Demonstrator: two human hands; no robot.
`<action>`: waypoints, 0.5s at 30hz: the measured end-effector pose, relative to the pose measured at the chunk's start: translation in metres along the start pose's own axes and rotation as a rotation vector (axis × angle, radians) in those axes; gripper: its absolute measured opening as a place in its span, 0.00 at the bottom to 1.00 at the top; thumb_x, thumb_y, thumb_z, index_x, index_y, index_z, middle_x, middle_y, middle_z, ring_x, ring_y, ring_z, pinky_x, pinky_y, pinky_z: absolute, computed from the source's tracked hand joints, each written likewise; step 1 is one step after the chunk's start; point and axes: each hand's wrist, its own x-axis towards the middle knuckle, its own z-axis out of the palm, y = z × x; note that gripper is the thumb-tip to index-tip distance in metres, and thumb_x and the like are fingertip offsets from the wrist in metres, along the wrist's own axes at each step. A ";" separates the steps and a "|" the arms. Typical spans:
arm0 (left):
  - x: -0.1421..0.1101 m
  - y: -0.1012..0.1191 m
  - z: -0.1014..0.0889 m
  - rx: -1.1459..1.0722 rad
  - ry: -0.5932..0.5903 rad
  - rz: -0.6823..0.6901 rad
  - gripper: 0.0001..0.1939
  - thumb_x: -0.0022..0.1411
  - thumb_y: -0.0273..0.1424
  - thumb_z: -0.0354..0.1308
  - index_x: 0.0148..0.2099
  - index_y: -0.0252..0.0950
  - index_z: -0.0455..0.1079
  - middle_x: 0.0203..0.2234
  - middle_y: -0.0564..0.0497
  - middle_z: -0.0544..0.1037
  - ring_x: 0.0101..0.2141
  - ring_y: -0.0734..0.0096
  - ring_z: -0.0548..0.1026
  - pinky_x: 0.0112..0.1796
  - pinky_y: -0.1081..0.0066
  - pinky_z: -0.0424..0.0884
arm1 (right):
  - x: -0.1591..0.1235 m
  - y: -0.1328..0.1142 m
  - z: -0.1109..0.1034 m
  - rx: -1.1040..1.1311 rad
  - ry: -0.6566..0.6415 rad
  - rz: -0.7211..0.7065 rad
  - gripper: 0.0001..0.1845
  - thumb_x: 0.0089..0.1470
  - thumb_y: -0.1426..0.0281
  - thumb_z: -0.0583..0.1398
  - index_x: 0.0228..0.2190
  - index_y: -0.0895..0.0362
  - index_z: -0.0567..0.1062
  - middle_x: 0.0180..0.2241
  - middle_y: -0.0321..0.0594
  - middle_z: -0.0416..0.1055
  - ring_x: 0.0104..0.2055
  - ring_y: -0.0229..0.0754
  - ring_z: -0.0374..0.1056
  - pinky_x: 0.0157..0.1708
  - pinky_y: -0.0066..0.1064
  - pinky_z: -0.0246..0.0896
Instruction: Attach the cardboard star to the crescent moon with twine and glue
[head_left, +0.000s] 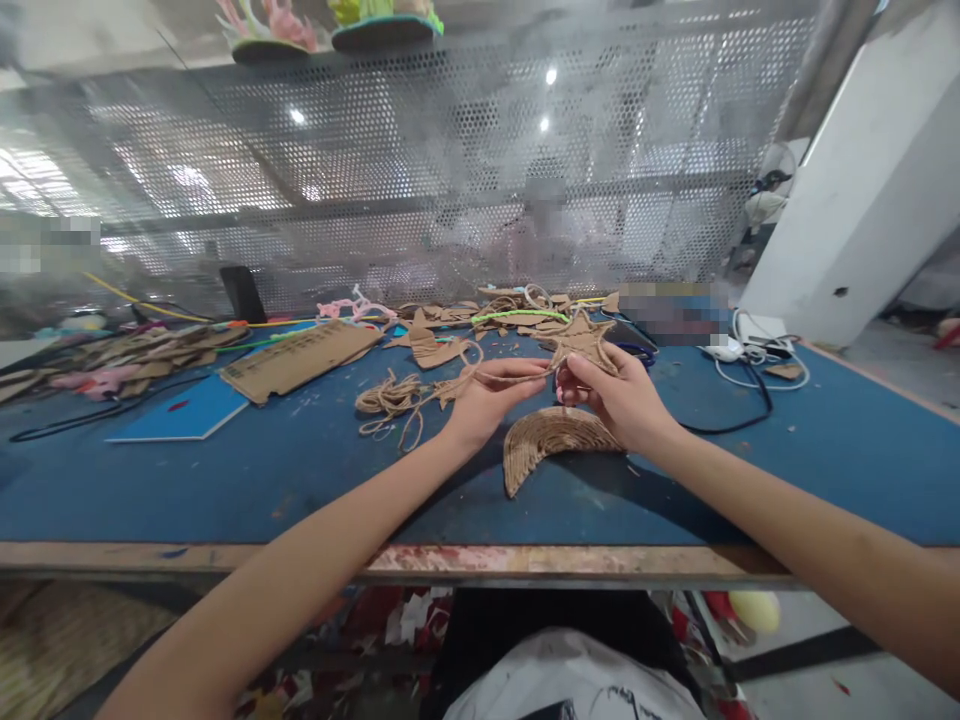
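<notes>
Between my hands, above the blue tabletop, is a brown cardboard star [579,340] with twine along its edge. My right hand [619,390] is closed on the star's near side, thumb on top. A strand of twine [517,377] runs from the star to my left hand [491,395], whose fingers are closed around it. The strand leads back to a loose heap of twine [390,395] on the table to the left. Below my hands lies a crescent [559,435] covered in rows of twine. A small pink thing near my right fingers is too small to name.
Cardboard scraps [435,345] lie along the back of the blue table [300,500]. At left are a cardboard sheet [300,362], a blue board [180,410] and a scrap pile [150,355]. White cables [761,350] lie at right. A perforated metal screen [450,190] stands behind.
</notes>
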 end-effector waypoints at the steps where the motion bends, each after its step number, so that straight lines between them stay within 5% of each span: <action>1: -0.001 0.002 0.001 0.031 -0.005 0.000 0.07 0.45 0.31 0.70 0.30 0.38 0.79 0.35 0.48 0.83 0.39 0.63 0.79 0.46 0.64 0.73 | 0.000 0.000 -0.001 -0.003 0.010 -0.010 0.18 0.41 0.59 0.69 0.28 0.56 0.71 0.23 0.31 0.71 0.22 0.33 0.66 0.25 0.28 0.65; 6: -0.007 0.016 0.002 0.166 -0.020 -0.005 0.15 0.46 0.37 0.70 0.36 0.35 0.78 0.33 0.47 0.81 0.36 0.63 0.79 0.37 0.68 0.74 | 0.003 -0.001 -0.006 -0.068 0.002 -0.016 0.17 0.42 0.58 0.68 0.27 0.58 0.72 0.23 0.33 0.72 0.22 0.33 0.67 0.24 0.28 0.66; 12: -0.001 0.022 -0.013 0.600 -0.076 0.422 0.07 0.54 0.36 0.65 0.33 0.38 0.78 0.29 0.49 0.78 0.30 0.73 0.74 0.27 0.75 0.68 | 0.010 -0.008 -0.019 -0.154 -0.056 0.022 0.17 0.41 0.58 0.69 0.24 0.58 0.72 0.21 0.33 0.71 0.21 0.33 0.67 0.22 0.26 0.64; 15: 0.001 0.023 -0.016 0.711 -0.067 0.482 0.08 0.55 0.38 0.65 0.33 0.39 0.78 0.33 0.48 0.76 0.33 0.71 0.74 0.34 0.71 0.71 | 0.012 -0.010 -0.023 -0.233 -0.131 0.040 0.18 0.41 0.57 0.69 0.23 0.58 0.72 0.20 0.34 0.71 0.20 0.32 0.66 0.21 0.26 0.63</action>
